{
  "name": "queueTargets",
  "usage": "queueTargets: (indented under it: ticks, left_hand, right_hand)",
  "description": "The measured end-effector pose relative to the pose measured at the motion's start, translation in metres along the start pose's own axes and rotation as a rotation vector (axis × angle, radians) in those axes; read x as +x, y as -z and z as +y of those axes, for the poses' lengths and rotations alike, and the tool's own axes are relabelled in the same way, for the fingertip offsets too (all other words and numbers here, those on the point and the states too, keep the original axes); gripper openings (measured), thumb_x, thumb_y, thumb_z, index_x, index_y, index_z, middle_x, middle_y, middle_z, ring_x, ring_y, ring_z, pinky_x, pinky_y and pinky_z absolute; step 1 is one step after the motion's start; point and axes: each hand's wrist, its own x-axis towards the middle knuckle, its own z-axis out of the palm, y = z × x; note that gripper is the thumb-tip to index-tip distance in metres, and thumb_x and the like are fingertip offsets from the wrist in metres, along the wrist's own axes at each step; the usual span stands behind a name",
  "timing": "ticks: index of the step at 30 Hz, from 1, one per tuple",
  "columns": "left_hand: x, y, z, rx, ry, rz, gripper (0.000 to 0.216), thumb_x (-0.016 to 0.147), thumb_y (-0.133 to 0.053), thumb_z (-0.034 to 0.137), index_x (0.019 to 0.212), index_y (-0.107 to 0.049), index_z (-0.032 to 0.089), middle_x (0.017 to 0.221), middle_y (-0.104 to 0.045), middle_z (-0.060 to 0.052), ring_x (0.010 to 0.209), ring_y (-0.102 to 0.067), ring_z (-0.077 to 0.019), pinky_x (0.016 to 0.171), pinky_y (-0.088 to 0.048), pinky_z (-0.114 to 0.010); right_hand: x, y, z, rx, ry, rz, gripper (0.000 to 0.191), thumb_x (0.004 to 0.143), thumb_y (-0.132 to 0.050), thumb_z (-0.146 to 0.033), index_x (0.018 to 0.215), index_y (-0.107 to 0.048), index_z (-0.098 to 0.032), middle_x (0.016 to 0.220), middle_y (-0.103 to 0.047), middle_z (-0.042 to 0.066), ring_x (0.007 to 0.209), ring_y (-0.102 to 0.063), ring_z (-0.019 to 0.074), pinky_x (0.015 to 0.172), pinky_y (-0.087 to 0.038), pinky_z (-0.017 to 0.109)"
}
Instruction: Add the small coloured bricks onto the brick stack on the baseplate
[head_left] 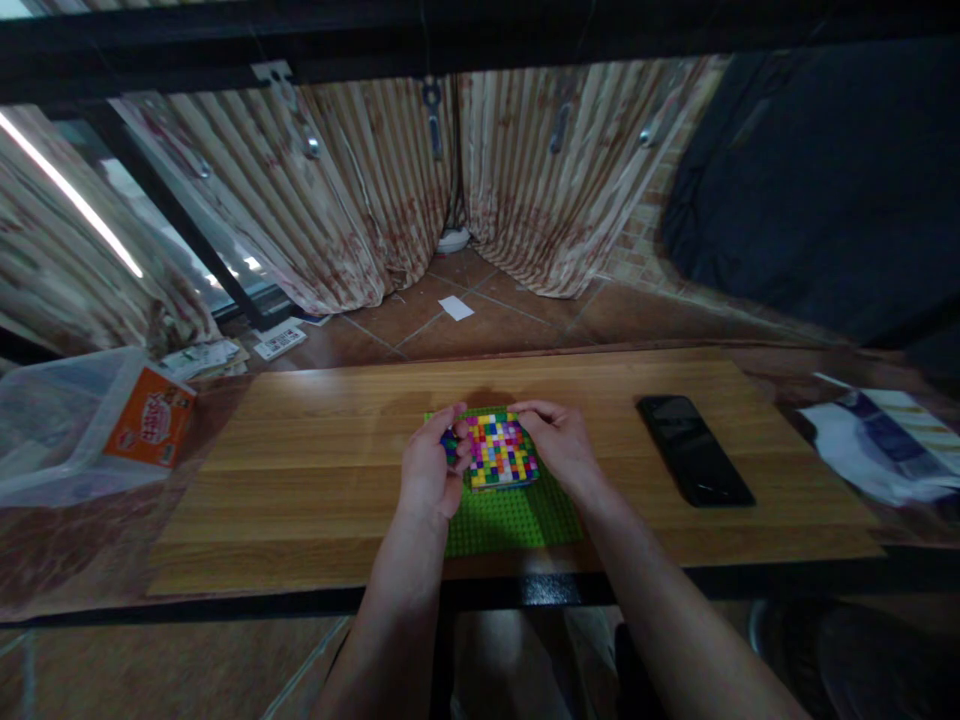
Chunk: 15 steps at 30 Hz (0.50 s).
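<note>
A green studded baseplate [495, 525] lies on the wooden board, near its front edge. On the plate sits a many-coloured block of small toy bricks [501, 450], roughly square, with yellow, red, white, purple and green studs. My left hand [431, 462] is at the block's left side, fingers curled around several loose small bricks [449, 445], dark blue and green. At the block's far right corner, my right hand [559, 440] has thumb and fingers pressed together, touching the top. Whatever may be between those fingertips is hidden.
A black phone [694, 450] lies on the board to the right. Left of the board stands a clear plastic bin [67, 420] with an orange label. Crumpled packaging [885, 440] lies at far right. Beyond are striped curtains [382, 190] and a white card [456, 307] on the tiled floor.
</note>
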Motion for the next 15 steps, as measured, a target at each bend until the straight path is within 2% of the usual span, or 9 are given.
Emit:
queueTargets:
  ticks: [11,15]
  left_hand:
    - [0.0023,0.0004,-0.0023,0.008,-0.014,0.014,0.013,0.078,-0.066,0.021,0.087,-0.062,0.011,0.055,-0.050,0.004,0.040,-0.037,-0.0033,0.036,-0.019,-0.016]
    - [0.0020,0.0009,-0.0019,-0.008,-0.012,0.004,0.013,0.080,-0.064,0.021,0.088,-0.062,0.011,0.056,-0.050,0.004,0.040,-0.038,-0.0036,0.036,-0.020,-0.016]
  right_hand:
    - [-0.0006,-0.0031,0.0008,0.066,-0.021,0.006,0.027,0.071,-0.057,-0.034,0.077,-0.078,-0.019,0.073,-0.076,0.004,0.065,-0.066,0.0190,0.062,-0.049,0.029]
    - [-0.0015,-0.0019,0.0018,0.078,-0.015,-0.013,0.027,0.073,-0.058,-0.036,0.079,-0.078,-0.019,0.074,-0.076,0.003,0.068,-0.066,0.0190,0.065,-0.051,0.030]
